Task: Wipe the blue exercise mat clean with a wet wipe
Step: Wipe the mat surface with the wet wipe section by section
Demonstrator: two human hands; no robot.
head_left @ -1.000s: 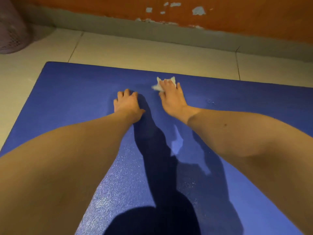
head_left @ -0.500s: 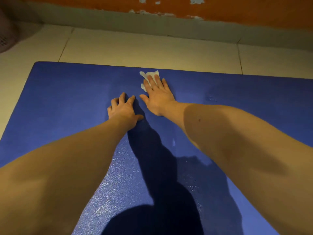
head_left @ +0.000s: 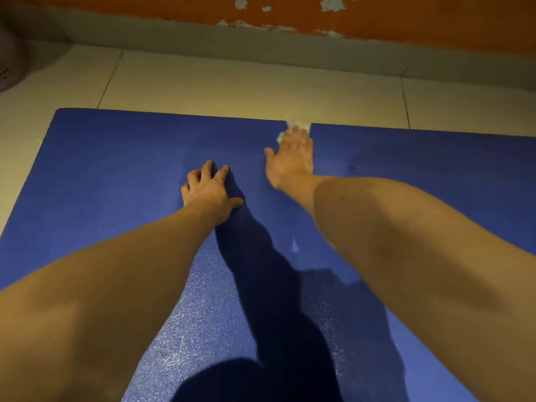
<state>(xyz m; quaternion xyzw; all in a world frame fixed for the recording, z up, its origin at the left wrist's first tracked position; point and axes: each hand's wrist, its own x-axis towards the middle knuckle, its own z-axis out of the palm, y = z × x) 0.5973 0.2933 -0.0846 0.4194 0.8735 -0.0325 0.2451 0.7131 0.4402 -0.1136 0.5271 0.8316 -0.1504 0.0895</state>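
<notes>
The blue exercise mat [head_left: 110,175] lies flat on the tiled floor and fills most of the view. My right hand [head_left: 291,158] lies flat with straight fingers and presses the white wet wipe [head_left: 298,124] against the mat's far edge; only the wipe's front and left corner show past my fingertips. My left hand [head_left: 208,190] rests on the mat nearer to me, fingers spread and slightly bent, holding nothing. Wet sheen shows on the mat close to me.
Pale floor tiles [head_left: 232,85] run beyond the mat up to a grey skirting and an orange wall [head_left: 406,18] with peeling paint. A dark mesh object [head_left: 8,62] sits at the far left. My shadow falls across the mat's near middle.
My right hand has slid the wipe forward and to the right, from the mat's surface up to its far edge. My left hand has stayed planted in about the same spot.
</notes>
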